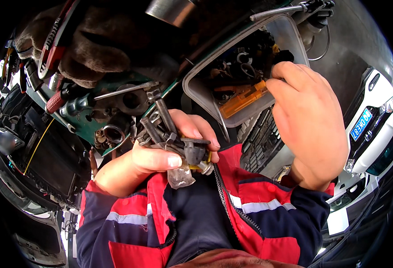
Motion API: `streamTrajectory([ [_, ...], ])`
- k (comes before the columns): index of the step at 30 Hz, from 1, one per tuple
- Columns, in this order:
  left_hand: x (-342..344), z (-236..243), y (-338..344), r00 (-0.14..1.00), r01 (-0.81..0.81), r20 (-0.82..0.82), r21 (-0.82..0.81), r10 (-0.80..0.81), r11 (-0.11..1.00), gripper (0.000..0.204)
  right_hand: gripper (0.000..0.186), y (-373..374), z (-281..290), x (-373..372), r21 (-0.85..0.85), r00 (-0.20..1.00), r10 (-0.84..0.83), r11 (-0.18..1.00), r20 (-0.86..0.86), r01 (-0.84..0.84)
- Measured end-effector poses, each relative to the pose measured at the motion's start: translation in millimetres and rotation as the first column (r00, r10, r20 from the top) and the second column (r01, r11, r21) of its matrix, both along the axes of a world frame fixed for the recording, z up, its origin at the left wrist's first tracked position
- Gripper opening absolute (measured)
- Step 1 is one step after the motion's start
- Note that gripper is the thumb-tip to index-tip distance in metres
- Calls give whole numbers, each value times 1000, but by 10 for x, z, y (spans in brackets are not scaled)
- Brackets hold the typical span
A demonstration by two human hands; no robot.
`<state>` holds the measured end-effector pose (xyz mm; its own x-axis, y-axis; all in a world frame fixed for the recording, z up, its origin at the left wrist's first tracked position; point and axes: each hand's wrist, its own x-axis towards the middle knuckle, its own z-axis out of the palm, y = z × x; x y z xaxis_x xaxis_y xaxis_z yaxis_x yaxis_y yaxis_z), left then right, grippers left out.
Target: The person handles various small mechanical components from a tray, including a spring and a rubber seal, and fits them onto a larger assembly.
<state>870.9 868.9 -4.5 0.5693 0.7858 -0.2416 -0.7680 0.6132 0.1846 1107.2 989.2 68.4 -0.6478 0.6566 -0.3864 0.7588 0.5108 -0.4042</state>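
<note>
A bunch of bolts (pixel 163 120) and other small fasteners is clasped in my left hand (pixel 160 156), held in front of my jacket. Among them are a black plastic clip (pixel 195 151) and a crumpled piece of clear plastic (pixel 180 177). My right hand (pixel 310 111) reaches over the edge of a translucent plastic bin (pixel 245 121), its fingers bent together at an orange plastic piece (pixel 243 100). Whether the fingers grip that piece or something beside it is hidden. Dark small parts and rings (pixel 245 67) fill the bin.
On the green bench top to the left lie a screwdriver (pixel 78 105), metal rings (pixel 113 133) and brown work gloves (pixel 93 58). A metal cylinder (pixel 172 11) stands at the far edge. A white car (pixel 375 120) is at right; an open car bay (pixel 35 143) is at left.
</note>
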Motion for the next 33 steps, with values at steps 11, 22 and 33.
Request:
streamTrajectory([
  [11,-1,26,9,999,14,-48,-30,-15,999,39,19,-64,-139,-265,157,983,-180,972,34,172],
  [22,32,15,20,999,-17,-35,-39,16,999,40,9,-101,-433,-419,255,994,-105,961,-7,104],
  [33,6,27,3,1000,-25,-5,-60,25,998,39,9,-120,-258,88,-661,433,-732,672,-526,334],
])
